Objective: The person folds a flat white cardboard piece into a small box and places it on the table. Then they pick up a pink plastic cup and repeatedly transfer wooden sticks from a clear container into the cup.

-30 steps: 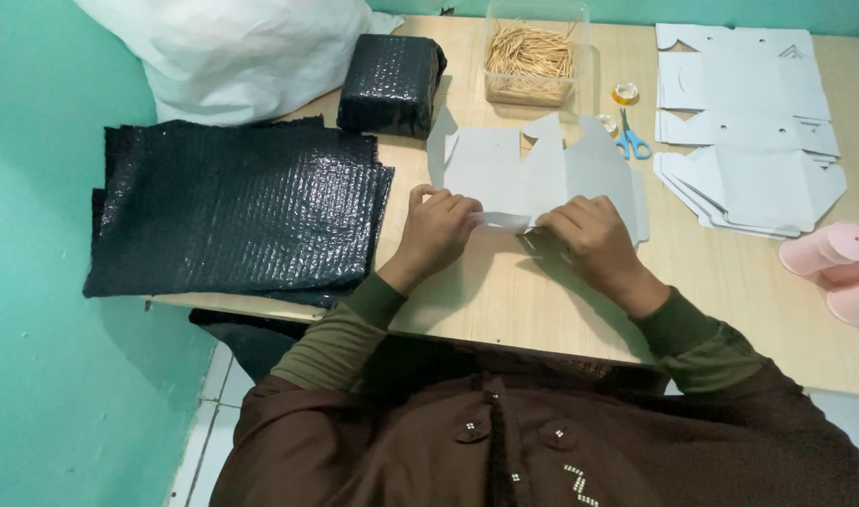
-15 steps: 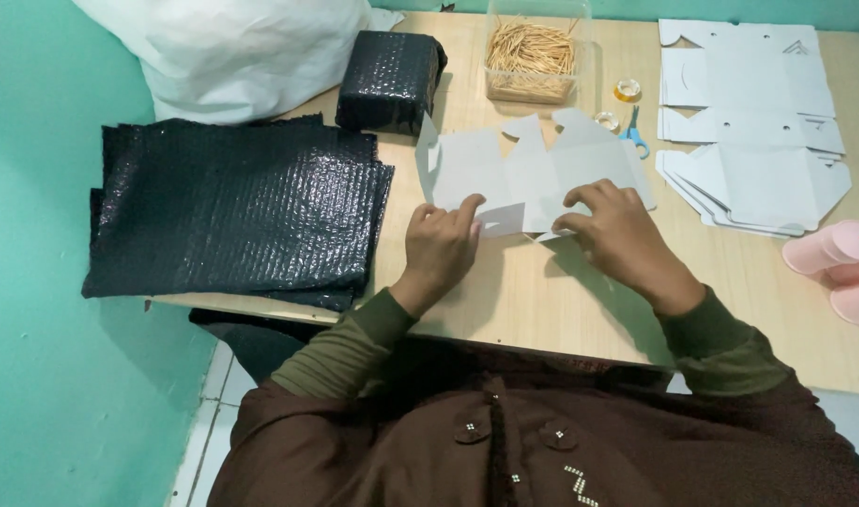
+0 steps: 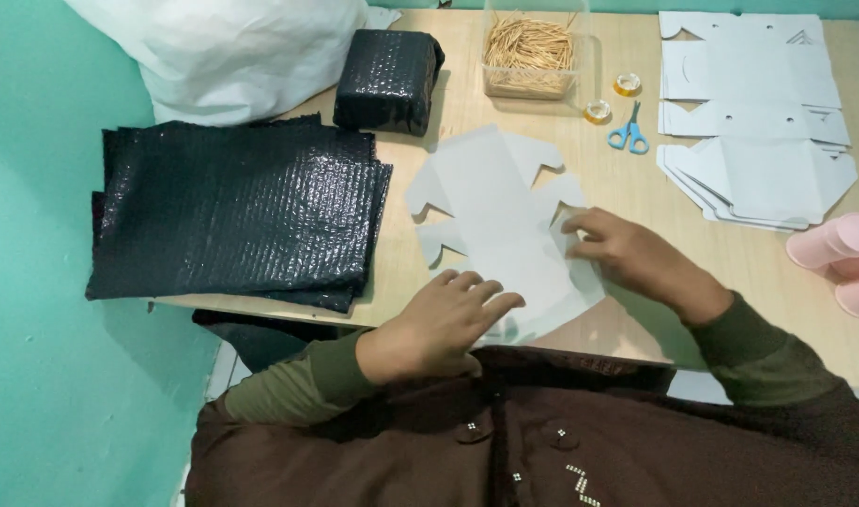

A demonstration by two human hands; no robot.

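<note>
A flat white die-cut cardboard box blank (image 3: 495, 216) lies on the wooden table (image 3: 758, 272) in front of me, turned at an angle. My left hand (image 3: 444, 324) rests palm down on its near edge with the fingers spread. My right hand (image 3: 627, 253) presses on the blank's right side flaps with its fingertips. Neither hand grips anything.
A stack of black bubble-wrap sheets (image 3: 237, 211) lies at the left, with a black wrapped parcel (image 3: 387, 80) and a white bag (image 3: 232, 52) behind it. Farther back are a clear tub of wood shavings (image 3: 530, 52), two tape rolls (image 3: 610, 99) and blue scissors (image 3: 628, 131). White box blanks (image 3: 753, 122) and pink cups (image 3: 838, 253) sit right.
The blank has been unfolded flat and turned on the table toward me. My left hand slid down to its near edge; my right hand moved to its right flaps.
</note>
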